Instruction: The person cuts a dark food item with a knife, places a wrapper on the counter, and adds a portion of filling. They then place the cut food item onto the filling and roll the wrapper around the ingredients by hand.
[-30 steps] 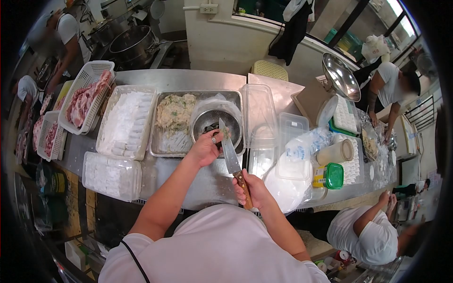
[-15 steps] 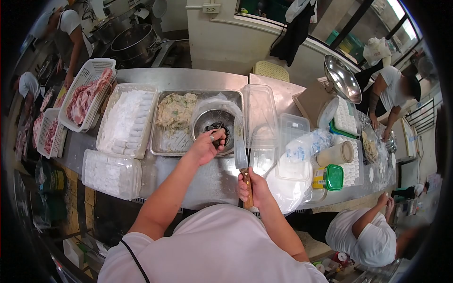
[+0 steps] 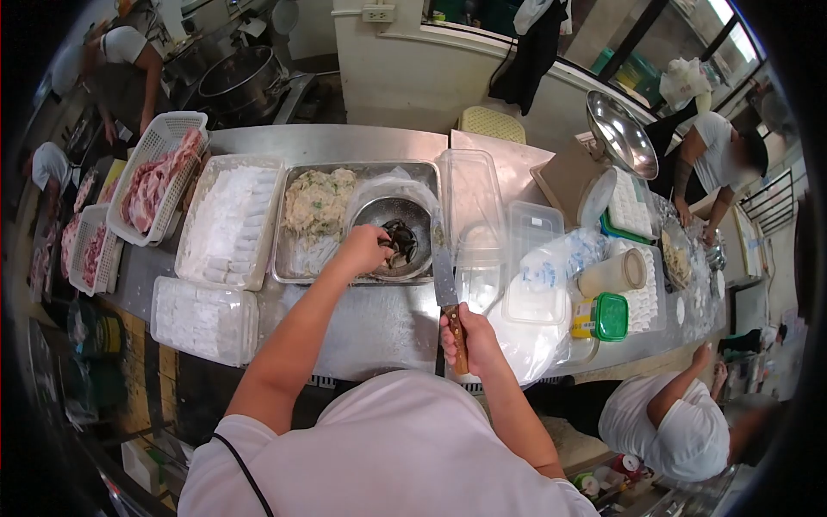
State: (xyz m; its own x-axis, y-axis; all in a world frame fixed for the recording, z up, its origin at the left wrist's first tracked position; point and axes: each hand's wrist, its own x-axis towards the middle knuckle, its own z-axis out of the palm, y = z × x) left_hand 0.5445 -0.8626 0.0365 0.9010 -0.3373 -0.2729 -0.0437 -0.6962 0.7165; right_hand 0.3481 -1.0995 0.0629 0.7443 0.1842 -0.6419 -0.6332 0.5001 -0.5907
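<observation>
My right hand point(image 3: 469, 339) is closed round the wooden handle of a knife point(image 3: 444, 277). Its broad blade points away from me, beside the right edge of the metal tray point(image 3: 289, 277). My left hand point(image 3: 363, 250) is at the left side of a perforated metal bowl point(image 3: 419, 212), fingers curled inward; what they hold, if anything, is hidden. Dark, glossy pieces point(image 3: 401, 234) of food lie in the bowl, which rests in the tray on a clear plastic bag. Also in the tray is a pale minced mixture point(image 3: 317, 203) with green flecks.
Left of the tray are a floury tub point(image 3: 226, 226) with white rolls, a lidded box point(image 3: 203, 320) and baskets of raw meat point(image 3: 161, 185). Clear containers point(image 3: 535, 258), a plastic bag point(image 3: 560, 264) and a green-lidded tub point(image 3: 611, 316) stand right. Co-workers are on both sides.
My left hand has moved left and slightly down from above the middle of the bowl to its left side. My right hand still holds the knife, shifted slightly to the right.
</observation>
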